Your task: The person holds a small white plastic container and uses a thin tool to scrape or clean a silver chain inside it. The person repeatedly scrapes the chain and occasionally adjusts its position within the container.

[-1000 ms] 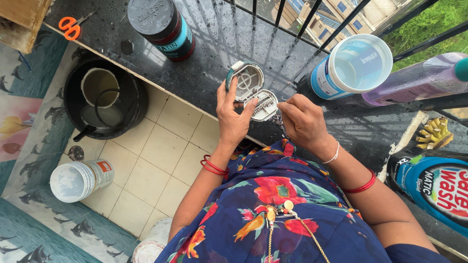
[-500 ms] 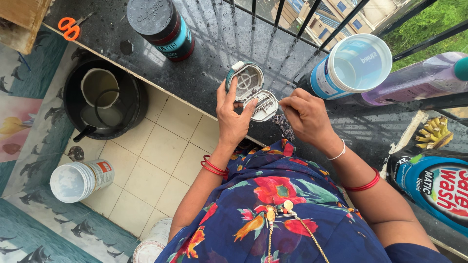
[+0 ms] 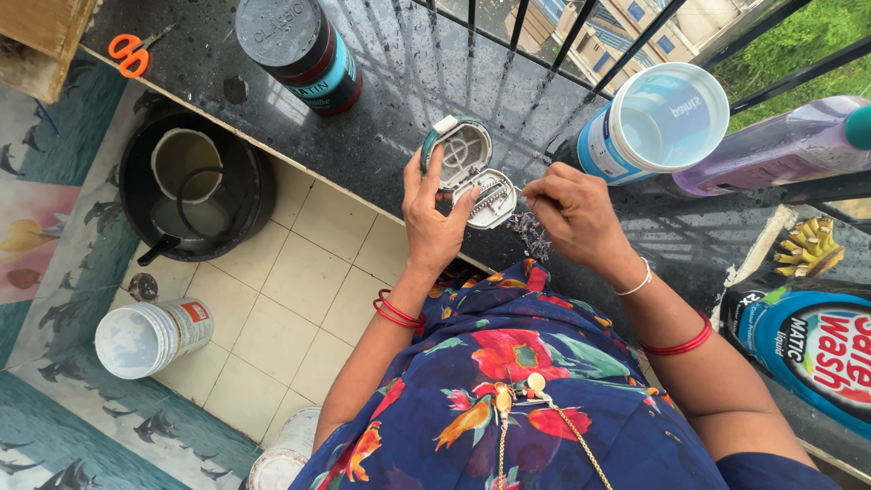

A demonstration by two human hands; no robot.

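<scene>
My left hand holds a small round hinged device over the dark stone ledge. The device is opened, with a teal shell, a white grid inside and a white lid with metal parts. My right hand is pinched beside the device's lid, fingertips closed on something small that I cannot make out. A little clump of dark lint or fluff lies on the ledge just below my right hand. Red bangles are on both wrists.
On the ledge stand a dark jar with a grey lid, a white and blue tub, a purple bottle and orange scissors. A blue detergent bottle lies at right. Below, a black pan and a white bucket sit on the tiled floor.
My right hand has shifted slightly up toward the device's lid. Dark fluff has gathered on the ledge beneath it. My left hand keeps the device in place.
</scene>
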